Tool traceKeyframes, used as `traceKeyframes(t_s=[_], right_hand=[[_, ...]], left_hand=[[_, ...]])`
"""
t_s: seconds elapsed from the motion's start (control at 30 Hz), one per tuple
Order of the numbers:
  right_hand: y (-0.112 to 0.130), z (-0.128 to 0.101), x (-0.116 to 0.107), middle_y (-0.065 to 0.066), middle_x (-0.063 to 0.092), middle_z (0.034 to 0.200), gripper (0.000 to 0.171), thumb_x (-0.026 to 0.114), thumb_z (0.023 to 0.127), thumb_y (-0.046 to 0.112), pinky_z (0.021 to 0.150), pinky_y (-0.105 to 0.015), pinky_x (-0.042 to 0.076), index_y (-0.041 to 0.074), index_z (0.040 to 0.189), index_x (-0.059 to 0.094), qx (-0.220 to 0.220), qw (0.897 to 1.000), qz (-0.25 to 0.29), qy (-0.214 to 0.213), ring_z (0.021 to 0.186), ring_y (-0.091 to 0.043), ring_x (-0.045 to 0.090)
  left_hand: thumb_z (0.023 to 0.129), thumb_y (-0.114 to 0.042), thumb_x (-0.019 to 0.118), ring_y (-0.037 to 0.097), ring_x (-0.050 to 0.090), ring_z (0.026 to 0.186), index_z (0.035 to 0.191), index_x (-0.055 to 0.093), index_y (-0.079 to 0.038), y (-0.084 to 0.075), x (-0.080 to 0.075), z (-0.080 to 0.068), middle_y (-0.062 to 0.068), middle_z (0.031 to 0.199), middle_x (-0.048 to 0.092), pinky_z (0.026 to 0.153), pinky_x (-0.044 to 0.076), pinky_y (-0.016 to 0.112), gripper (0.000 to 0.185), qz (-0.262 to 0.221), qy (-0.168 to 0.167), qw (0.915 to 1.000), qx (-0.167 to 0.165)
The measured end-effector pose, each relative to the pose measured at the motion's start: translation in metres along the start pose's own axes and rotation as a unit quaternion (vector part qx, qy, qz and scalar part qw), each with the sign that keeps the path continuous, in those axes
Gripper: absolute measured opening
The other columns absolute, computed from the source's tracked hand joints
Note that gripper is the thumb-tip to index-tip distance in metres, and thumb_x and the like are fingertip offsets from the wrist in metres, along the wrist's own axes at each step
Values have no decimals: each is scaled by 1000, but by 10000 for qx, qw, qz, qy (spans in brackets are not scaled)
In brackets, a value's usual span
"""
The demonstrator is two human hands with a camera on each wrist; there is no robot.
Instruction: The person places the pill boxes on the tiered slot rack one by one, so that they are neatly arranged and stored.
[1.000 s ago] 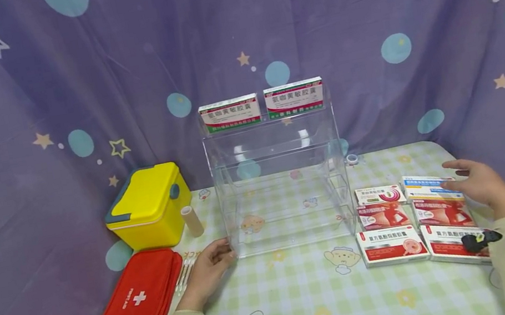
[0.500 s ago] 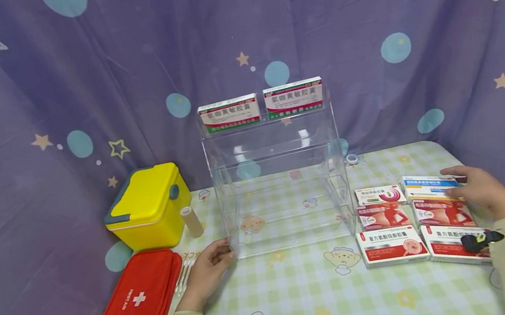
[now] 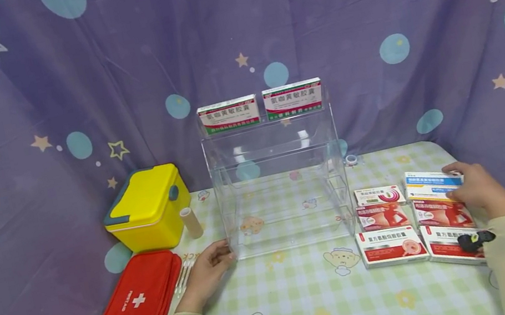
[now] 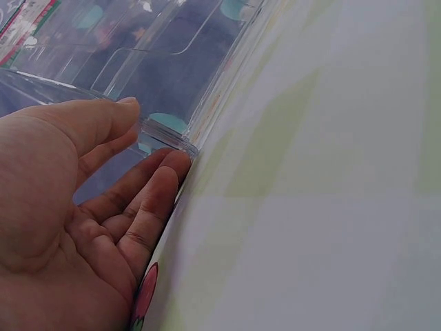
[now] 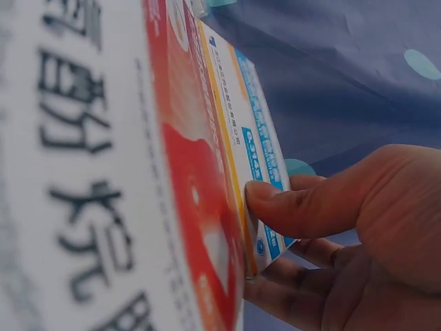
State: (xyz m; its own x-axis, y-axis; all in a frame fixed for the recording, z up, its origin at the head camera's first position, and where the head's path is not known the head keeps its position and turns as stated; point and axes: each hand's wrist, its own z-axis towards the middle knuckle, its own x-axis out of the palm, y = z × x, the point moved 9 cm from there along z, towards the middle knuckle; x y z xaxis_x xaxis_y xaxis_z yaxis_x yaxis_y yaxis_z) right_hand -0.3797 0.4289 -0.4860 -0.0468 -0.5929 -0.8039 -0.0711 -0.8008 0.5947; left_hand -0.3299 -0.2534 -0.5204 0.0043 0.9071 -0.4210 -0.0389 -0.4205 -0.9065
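Note:
At the right, my right hand (image 3: 484,191) pinches a blue, white and yellow medicine box (image 3: 430,183) by its right end. The thumb (image 5: 275,207) lies on the printed face and the fingers are behind it. That box is slightly tilted above a red medicine box (image 3: 442,213). My left hand (image 3: 208,271) rests on the table by the lower left corner of a clear acrylic display rack (image 3: 273,151). In the left wrist view its loosely bent fingers (image 4: 155,200) are right at the rack's corner. Two white, red and green medicine boxes (image 3: 228,115) stand on the rack's top tier.
Several more medicine boxes (image 3: 392,245) lie in two columns right of the rack. At the left are a yellow lidded case (image 3: 147,207), a beige roll (image 3: 191,223), a red first-aid pouch (image 3: 132,308) and cotton swabs (image 3: 183,276). A small tape roll (image 3: 351,160) lies behind.
My right hand has closed its fingers on the blue and white medicine box and tipped it up slightly. The left hand and the rack keep their places.

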Motion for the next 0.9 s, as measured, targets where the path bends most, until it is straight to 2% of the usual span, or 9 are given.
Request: traceKeyframes(t_s=[0.1, 0.23, 0.5, 0.77, 0.9], right_hand=[[4, -1, -5, -49, 28, 132, 73, 78, 82, 4, 98, -80, 31, -9, 144, 42, 21, 9997, -214, -141, 119, -64, 32], [9, -6, -12, -47, 34, 132, 68, 75, 86, 2, 98, -80, 33, -11, 144, 42, 203, 9992, -321, -100, 119, -63, 36], [9, -16, -24, -44, 44, 134, 51, 67, 97, 6, 93, -77, 38, -9, 142, 48, 471, 9986, -158, -196, 116, -60, 44], [5, -20, -34, -41, 50, 125, 45, 67, 99, 11, 84, -69, 44, -13, 135, 51, 350, 9991, 32, -249, 109, -56, 50], [13, -24, -43, -39, 53, 120, 44, 65, 102, 16, 80, -65, 45, -12, 133, 51, 133, 9988, 51, -471, 104, -53, 52]], left_hand=[[99, -14, 74, 25, 67, 110, 141, 62, -3, -1, 1, 1, 12, 124, 71, 87, 52, 22, 45, 46, -54, 10000, -2], [100, -9, 72, 29, 66, 113, 143, 60, 0, -2, 2, 1, 17, 125, 70, 88, 52, 23, 45, 59, -103, 9999, -12], [98, -19, 76, 22, 67, 110, 140, 65, -10, -1, -1, 0, 7, 122, 72, 92, 53, 29, 44, -14, 32, 9999, 99], [98, -18, 75, 22, 68, 109, 139, 65, -11, -1, -1, 0, 7, 121, 72, 92, 54, 31, 43, 1, 48, 10000, 74], [98, -19, 75, 22, 68, 109, 139, 66, -12, -1, -1, 0, 6, 121, 72, 92, 54, 31, 43, 14, 26, 10000, 74]])
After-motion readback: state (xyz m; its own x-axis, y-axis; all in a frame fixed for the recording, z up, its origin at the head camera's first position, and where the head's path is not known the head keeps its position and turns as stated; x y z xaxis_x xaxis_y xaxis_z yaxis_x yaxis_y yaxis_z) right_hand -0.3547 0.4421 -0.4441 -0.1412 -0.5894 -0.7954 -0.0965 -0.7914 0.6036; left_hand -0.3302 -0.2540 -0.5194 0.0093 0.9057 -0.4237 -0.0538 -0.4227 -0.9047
